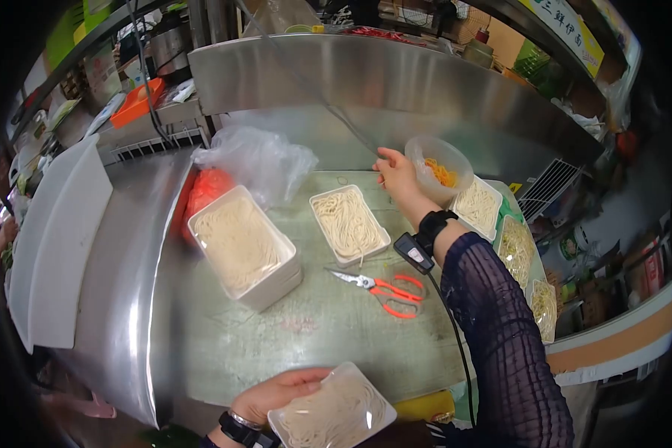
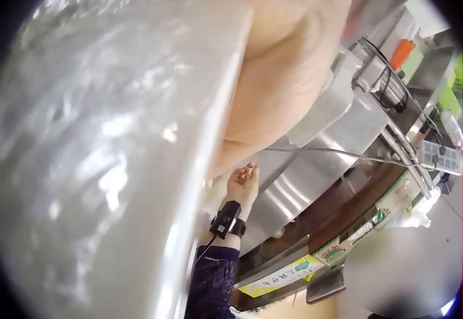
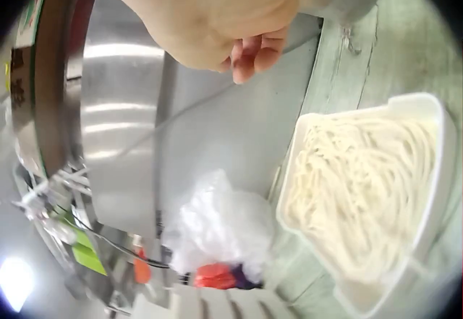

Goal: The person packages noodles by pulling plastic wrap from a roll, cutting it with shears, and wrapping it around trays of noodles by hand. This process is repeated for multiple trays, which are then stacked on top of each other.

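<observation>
In the head view, my left hand (image 1: 284, 390) grips a white tray of noodles (image 1: 336, 411) at the near edge of the table. Clear film over that tray shines in the left wrist view. My right hand (image 1: 400, 178) is at the far side, beside a translucent tub (image 1: 461, 160) with orange-yellow strands (image 1: 442, 173) in it. Its fingers curl loosely, and nothing shows in them in the right wrist view. An uncovered tray of pale noodles (image 3: 362, 189) stands below it. Scissors with orange handles (image 1: 396, 293) lie half open on the table.
Stacked noodle trays (image 1: 239, 243) stand left of centre, by a clear plastic bag (image 1: 257, 160) and a red bag (image 1: 207, 193). Several filled trays (image 1: 515, 250) line the right edge. A steel panel (image 1: 381, 75) rises behind, and a cable hangs across it.
</observation>
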`<action>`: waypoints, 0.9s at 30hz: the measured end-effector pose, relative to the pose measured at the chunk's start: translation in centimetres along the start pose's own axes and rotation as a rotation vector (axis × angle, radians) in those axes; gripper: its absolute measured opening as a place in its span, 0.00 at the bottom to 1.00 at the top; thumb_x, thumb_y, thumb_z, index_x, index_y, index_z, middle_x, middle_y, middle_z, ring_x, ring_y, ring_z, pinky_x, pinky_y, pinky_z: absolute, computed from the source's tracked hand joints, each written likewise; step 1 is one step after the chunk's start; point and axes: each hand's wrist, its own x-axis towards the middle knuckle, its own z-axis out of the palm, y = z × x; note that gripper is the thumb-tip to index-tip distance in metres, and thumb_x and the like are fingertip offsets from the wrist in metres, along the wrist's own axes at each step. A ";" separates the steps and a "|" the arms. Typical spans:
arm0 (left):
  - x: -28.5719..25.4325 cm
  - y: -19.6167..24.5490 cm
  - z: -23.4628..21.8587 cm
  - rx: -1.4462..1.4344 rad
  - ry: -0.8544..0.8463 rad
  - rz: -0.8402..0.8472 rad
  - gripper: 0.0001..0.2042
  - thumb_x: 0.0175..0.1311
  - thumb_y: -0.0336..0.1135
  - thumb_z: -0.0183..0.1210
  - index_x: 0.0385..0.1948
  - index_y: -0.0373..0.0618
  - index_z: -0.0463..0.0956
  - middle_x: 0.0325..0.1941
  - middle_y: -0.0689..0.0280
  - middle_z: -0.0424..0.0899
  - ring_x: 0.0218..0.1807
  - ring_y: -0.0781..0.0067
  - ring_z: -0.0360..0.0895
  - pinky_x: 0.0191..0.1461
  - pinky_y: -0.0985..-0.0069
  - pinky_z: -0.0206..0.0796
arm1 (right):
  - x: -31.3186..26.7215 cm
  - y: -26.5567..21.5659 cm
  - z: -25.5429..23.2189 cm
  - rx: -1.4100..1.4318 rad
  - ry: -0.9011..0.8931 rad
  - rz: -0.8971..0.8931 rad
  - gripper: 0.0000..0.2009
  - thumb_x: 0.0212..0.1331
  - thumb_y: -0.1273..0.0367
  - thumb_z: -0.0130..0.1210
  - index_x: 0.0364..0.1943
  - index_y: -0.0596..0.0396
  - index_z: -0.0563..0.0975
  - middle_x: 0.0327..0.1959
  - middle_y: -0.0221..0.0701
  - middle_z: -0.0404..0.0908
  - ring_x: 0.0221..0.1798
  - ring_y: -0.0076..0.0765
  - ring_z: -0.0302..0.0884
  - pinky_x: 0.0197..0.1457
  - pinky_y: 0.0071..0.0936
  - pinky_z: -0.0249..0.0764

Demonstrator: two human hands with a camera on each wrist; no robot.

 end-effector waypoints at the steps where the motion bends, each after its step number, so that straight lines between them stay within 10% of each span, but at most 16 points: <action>1: 0.5 0.5 -0.1 0.050 -0.008 -0.022 0.22 0.72 0.30 0.52 0.65 0.34 0.64 0.61 0.59 0.75 0.60 0.71 0.74 0.63 0.75 0.66 | 1.2 1.0 0.4 -0.069 0.033 -0.060 0.17 0.64 0.70 0.54 0.56 0.57 0.76 0.32 0.29 0.81 0.26 0.23 0.76 0.30 0.23 0.73; 8: 4.7 2.7 -1.1 0.226 -0.223 -0.054 0.21 0.73 0.31 0.50 0.66 0.35 0.63 0.63 0.62 0.73 0.64 0.73 0.70 0.67 0.75 0.61 | 6.3 3.4 2.6 -0.382 0.170 -0.192 0.17 0.57 0.68 0.59 0.51 0.58 0.79 0.33 0.38 0.84 0.34 0.41 0.83 0.43 0.35 0.76; 14: 4.8 3.1 -1.5 0.245 -0.260 -0.054 0.21 0.74 0.30 0.48 0.67 0.36 0.62 0.64 0.62 0.72 0.64 0.73 0.69 0.67 0.75 0.61 | 6.7 3.4 2.6 -0.530 0.246 -0.341 0.10 0.58 0.69 0.59 0.41 0.57 0.83 0.33 0.35 0.85 0.26 0.29 0.81 0.34 0.27 0.76; 17: 5.2 2.9 -1.8 0.259 -0.274 -0.043 0.21 0.74 0.30 0.48 0.67 0.36 0.62 0.65 0.62 0.72 0.65 0.73 0.69 0.67 0.75 0.61 | 5.8 2.2 2.4 -0.524 0.233 -0.290 0.09 0.56 0.67 0.60 0.39 0.53 0.83 0.34 0.37 0.86 0.39 0.44 0.83 0.45 0.37 0.76; 27: 4.9 3.3 -1.2 0.200 -0.242 -0.057 0.21 0.74 0.30 0.49 0.67 0.36 0.62 0.65 0.61 0.72 0.65 0.72 0.69 0.68 0.75 0.60 | 2.1 2.5 2.9 0.287 0.102 0.096 0.08 0.62 0.66 0.61 0.38 0.57 0.82 0.31 0.26 0.83 0.29 0.17 0.76 0.31 0.17 0.72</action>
